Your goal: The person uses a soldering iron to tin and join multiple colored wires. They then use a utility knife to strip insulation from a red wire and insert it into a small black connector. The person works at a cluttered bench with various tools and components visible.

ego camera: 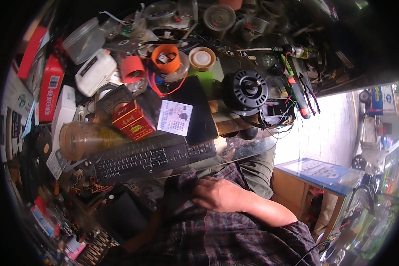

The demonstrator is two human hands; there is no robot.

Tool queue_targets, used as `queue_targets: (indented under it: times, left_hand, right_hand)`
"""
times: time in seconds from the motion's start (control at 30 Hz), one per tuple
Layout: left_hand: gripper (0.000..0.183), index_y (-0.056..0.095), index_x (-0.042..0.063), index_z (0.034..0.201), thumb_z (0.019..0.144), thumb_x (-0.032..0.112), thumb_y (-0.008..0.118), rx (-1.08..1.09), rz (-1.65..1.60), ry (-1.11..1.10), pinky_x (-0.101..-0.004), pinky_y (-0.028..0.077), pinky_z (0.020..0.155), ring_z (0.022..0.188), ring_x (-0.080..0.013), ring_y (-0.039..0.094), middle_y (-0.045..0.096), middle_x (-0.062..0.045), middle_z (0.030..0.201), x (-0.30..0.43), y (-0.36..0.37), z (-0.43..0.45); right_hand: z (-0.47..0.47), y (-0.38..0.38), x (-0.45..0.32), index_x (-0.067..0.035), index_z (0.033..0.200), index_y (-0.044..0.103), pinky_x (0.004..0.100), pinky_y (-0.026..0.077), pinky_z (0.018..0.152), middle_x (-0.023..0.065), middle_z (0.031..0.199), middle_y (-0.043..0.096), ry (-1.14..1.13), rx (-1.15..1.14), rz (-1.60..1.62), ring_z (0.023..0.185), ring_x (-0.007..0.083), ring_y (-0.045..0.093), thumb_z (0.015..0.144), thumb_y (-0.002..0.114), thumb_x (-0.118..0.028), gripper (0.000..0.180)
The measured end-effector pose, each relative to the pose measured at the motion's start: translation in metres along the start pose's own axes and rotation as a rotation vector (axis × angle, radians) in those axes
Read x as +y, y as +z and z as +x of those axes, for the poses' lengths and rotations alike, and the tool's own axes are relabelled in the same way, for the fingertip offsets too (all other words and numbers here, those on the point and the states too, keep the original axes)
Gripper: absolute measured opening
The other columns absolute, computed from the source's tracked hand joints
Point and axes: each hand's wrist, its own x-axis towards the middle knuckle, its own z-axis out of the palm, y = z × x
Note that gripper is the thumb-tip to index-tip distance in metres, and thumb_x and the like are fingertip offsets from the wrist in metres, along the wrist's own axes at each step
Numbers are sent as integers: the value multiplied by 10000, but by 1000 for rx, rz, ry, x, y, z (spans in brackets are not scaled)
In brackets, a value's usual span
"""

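Observation:
My right hand lies against the front of a plaid shirt, fingers curled toward the cloth; whether they pinch it is hidden. My left forearm is a dark shape in shadow at lower left, and its hand cannot be made out. Before me on the bench is a black keyboard. A black tablet-like slab overlaps its right end, with a printed card on top. Further right, a black electric motor has its shaft pointing up. Beside it, a round housing has coloured wires spilling out.
A red box and a lidded plastic jar stand behind the keyboard. Orange cups and clear tubs crowd the back. Pliers and a red-and-black handled tool lie at right. A wooden cabinet stands beyond my right arm.

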Motion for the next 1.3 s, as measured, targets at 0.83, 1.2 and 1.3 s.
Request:
queue_targets:
  times: [0.83, 1.2, 1.3]
  left_hand:
    - [359, 650, 44, 1418, 1067, 123, 647, -153, 84, 28, -448, 558, 1068, 1262, -319, 650, 610, -156, 1404, 7, -17, 20]
    - [397, 626, 42, 1455, 1062, 100, 635, -197, 115, 100, -452, 550, 1087, 1310, -328, 621, 569, -166, 1462, 14, -9, 32]
    - [408, 620, 41, 1465, 1060, 93, 631, -224, 145, 143, -453, 547, 1092, 1323, -331, 613, 558, -168, 1478, 19, -2, 49]
  right_hand:
    - [-45, 7, 3, -14, 1059, 719, 513, 589, 880, 195, 1018, 708, 221, 338, 132, 993, 427, 711, 1034, 745, -260, 248]
    - [-401, 218, 107, 39, 1304, 580, 577, 627, 939, 363, 1304, 658, 1503, 52, -182, 1126, 521, 732, 1003, 734, -400, 554]
    - [-382, 247, 96, 61, 1346, 587, 550, 592, 1036, 388, 1307, 715, 1624, 49, 52, 1241, 509, 715, 983, 649, -226, 467]
